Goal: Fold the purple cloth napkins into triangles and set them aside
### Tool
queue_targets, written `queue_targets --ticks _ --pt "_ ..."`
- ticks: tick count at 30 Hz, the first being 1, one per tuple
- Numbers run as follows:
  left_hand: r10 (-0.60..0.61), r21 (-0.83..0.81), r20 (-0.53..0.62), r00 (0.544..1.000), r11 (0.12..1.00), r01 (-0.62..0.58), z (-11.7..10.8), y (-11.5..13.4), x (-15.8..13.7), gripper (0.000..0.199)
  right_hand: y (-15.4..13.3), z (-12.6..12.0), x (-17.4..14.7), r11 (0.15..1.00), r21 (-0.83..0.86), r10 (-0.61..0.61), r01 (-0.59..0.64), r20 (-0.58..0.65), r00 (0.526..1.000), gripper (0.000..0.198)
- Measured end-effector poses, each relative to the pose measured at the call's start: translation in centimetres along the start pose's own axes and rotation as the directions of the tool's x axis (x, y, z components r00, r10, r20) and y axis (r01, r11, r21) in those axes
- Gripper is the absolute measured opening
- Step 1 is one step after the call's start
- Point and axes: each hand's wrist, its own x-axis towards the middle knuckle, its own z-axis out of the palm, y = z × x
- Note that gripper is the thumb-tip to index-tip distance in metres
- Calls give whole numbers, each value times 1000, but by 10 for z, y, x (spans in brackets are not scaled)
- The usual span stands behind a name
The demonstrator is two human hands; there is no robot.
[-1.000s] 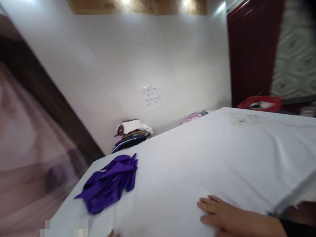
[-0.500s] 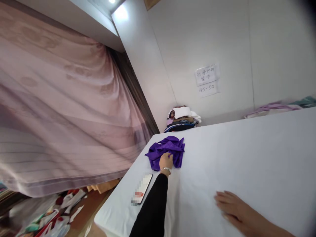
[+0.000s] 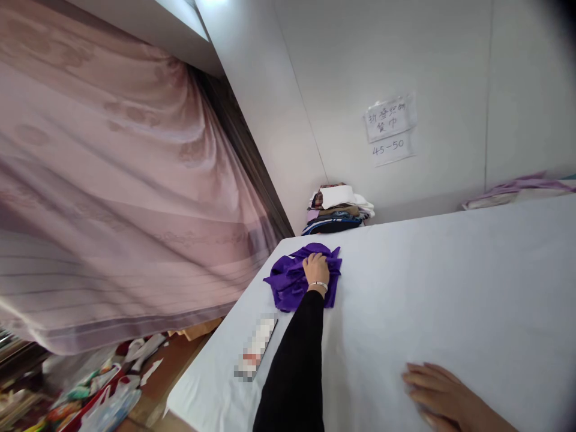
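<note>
A crumpled purple cloth (image 3: 288, 285) lies in a heap toward the far left end of the white-covered table (image 3: 396, 300). My left hand (image 3: 316, 268), in a black sleeve and with a bracelet at the wrist, reaches onto the heap's right part. Its fingers are curled down into the fabric, and the fingertips are partly hidden. My right hand (image 3: 436, 390) is held flat over the near right of the table, holding nothing, its fingers stretched out to the left.
A phone (image 3: 258, 348) with a blurred-out screen rests near the left edge. Behind the table, folded clothes (image 3: 337, 207) are piled by the wall, with more fabric (image 3: 517, 191) at the right. A pink curtain (image 3: 135, 198) hangs at left; bags (image 3: 112, 402) lie on the floor.
My left hand has moved up and to the right over the purple cloth, from its near edge onto its right part. The camera view has shifted slightly; my right hand stays open.
</note>
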Motion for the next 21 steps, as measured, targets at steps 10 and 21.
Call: queue_targets --ticks 10,21 --pt "-24 -875 -30 999 485 -14 -33 125 -106 26 12 -27 20 782 597 418 -178 -291 860 74" --pt "-147 -728 624 767 -464 504 23 72 -143 32 -17 -40 22 662 728 506 -177 -260 822 86"
